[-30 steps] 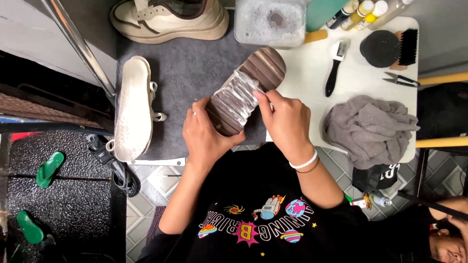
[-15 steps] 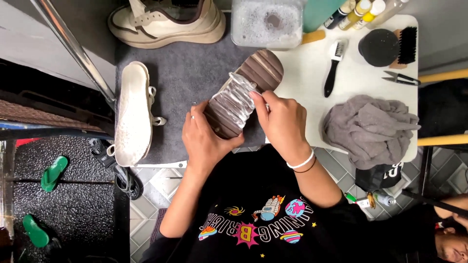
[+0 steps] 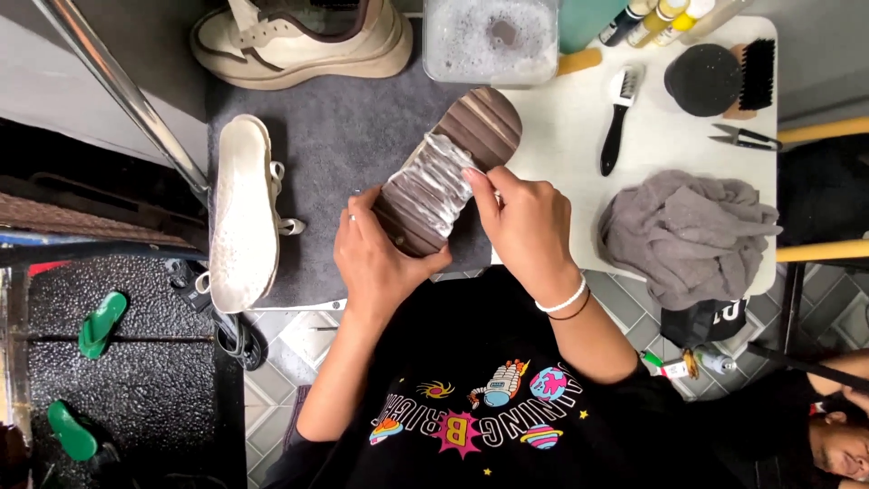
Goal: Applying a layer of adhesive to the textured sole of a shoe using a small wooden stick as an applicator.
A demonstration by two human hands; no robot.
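A brown ridged shoe sole (image 3: 480, 122) faces up at the middle of the grey mat (image 3: 344, 145), its centre covered with white foam. My left hand (image 3: 376, 258) grips the near end of this shoe from below. My right hand (image 3: 525, 226) presses on the foamy ridges at the shoe's right edge; whatever it holds is hidden under the fingers. A second white shoe (image 3: 243, 213) lies sole-up at the mat's left. A cream shoe (image 3: 299, 41) stands at the back.
A tub of soapy water (image 3: 489, 36) stands at the back. On the white table (image 3: 561, 118) lie a small black-handled brush (image 3: 617, 118), a black round sponge (image 3: 701, 80), a black-bristled brush (image 3: 756, 77), scissors (image 3: 742, 138), bottles (image 3: 656, 18) and a grey cloth (image 3: 683, 235). Another person (image 3: 833, 435) is at lower right.
My right hand has slid slightly along the sole, spreading foam. The left hand keeps its grip on the shoe.
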